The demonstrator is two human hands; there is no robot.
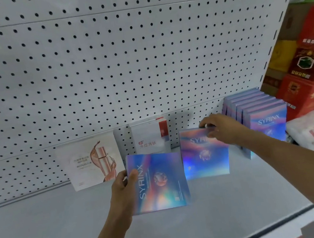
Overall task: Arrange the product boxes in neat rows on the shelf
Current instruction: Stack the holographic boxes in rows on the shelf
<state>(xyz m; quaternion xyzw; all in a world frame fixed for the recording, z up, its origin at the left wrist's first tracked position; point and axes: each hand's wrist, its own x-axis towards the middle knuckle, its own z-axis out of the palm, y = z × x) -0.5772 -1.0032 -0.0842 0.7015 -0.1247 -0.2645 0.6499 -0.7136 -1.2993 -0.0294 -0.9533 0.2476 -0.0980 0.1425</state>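
On the white shelf, left hand grips a holographic SYRINX box, turned sideways, fingers clamped on its left edge. Right hand pinches top edge of second SYRINX box, upright. Row of SYRINX boxes stands at right against pegboard. Two white boxes lean behind: one, another.

A pale grey shelf carries the goods. Against its pegboard back leans a white box with a pink bottle picture. Right of that stands a white box with a red stripe. Further right, at the shelf's far end, a row of shiny blue boxes stands upright, packed front to back.
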